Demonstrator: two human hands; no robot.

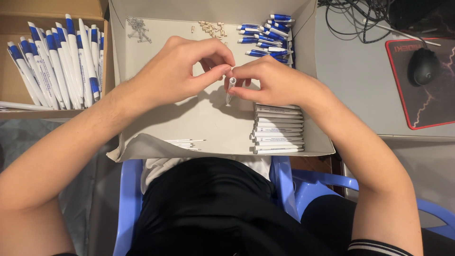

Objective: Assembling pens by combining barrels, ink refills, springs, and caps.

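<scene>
Black-clothed lap and blue plastic chair (284,182) fill the bottom of the frame, the person's forearms reaching up from both lower corners to meet at centre. At the grip, the right hand (277,83) pinches a white pen barrel (231,90) near its open upper end and holds it roughly upright, its lower tip close to the floor of a shallow cardboard tray (213,123). The left hand (177,71) presses thumb and forefinger together at the barrel's mouth; whether a small part sits between them cannot be told. Judged from this, a fitting step is in hand: something small going into the barrel. The next move would call for a straight, steady push along the barrel's axis.

Outward in the tray, a stack of white barrels (278,129) lies at lower right, blue-and-white clips (268,35) at upper right, small tan pieces (213,28) at top centre, thin metal springs (138,28) at upper left, and thin refills (182,142) at the lower edge. A brown carton (9,71) at the frame's upper left holds finished blue-and-white pens (59,61). At upper right, a black mouse (423,65) rests on a red-edged black mat (431,104).
</scene>
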